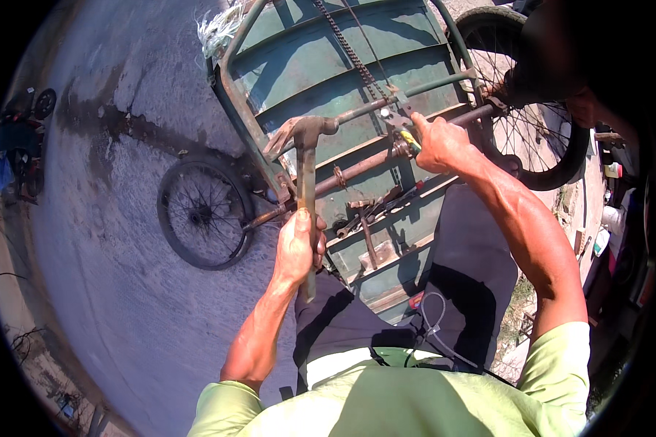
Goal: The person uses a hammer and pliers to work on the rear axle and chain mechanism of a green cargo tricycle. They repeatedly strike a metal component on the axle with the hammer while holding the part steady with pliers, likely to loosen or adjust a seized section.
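In the middle of the frame, the left hand (297, 251) has its fingers wrapped round the wooden handle of a hammer (307, 175), its head up over a frame bar (358, 111); whether head and bar touch cannot be told. Just right of the upper centre, the right hand (439, 142) has its fingers clamped on pliers (410, 138) with yellow-green handles, their nose by the bar near the lower end of the chain (340, 40); what they grip, if anything, is hidden. The chief risk looks to be a glancing blow: with the pliers so close to the hammer head, a stray swing could catch the right knuckles or jolt the pliers loose. Oil or sweat, if any, would make either grip slip. Knocks could also shake the loose tools (369, 234) off the green panel (288, 76) below, towards the person's legs. At upper right, another person's hand (582, 109) is near the spoked wheel (559, 173), so a sudden turn might pinch it. The dangling cord (463, 358) at lower centre could snag.
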A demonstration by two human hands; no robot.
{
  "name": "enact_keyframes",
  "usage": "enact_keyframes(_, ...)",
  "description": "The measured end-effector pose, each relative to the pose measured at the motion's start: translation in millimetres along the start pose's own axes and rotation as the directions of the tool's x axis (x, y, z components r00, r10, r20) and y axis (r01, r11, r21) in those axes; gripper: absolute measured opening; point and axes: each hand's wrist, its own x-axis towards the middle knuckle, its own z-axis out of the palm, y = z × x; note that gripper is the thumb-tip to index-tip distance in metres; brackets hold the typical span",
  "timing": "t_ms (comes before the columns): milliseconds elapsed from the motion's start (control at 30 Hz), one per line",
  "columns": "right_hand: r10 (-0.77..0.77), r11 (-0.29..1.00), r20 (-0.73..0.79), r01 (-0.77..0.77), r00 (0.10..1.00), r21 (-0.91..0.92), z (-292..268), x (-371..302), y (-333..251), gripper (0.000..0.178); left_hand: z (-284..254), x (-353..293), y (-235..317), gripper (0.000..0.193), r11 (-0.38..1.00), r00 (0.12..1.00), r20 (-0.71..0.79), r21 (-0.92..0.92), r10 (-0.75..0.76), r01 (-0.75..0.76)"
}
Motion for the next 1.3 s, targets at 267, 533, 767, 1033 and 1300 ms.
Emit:
enact_keyframes(267, -0.017, 0.996, 0.028, 0.019, 0.999, -0.082, -19, 1, -13, 0.08, 0, 21, 1, 0.07, 0.997, 0.998, -0.008, 0.023, 0.068, -0.068)
enact_keyframes(533, 0.004, 0.992, 0.143, 0.014, 0.99, -0.127, -30, 16, -18, 0.089, 8, 30, -7, 0.069, 0.999, 0.999, 0.022, 0.032, 0.029, -0.029)
enact_keyframes(767, 0.055, 0.985, 0.182, -0.024, 0.982, -0.17, -38, 24, -17, 0.086, 18, 69, 105, 0.066, 0.929, 0.929, -0.02, -0.03, 0.369, -0.369)
enact_keyframes(1033, 0.067, 0.984, 0.227, -0.027, 0.971, -0.176, -44, 32, -26, 0.084, 41, 126, 64, 0.067, 0.975, 0.974, 0.086, 0.099, -0.21, 0.201)
enact_keyframes(1300, 0.081, 0.968, 0.352, 0.01, 0.933, -0.25, -59, 41, -37, 0.086, 25, 104, 143, 0.069, 0.912, 0.924, -0.094, -0.152, 0.37, -0.381)
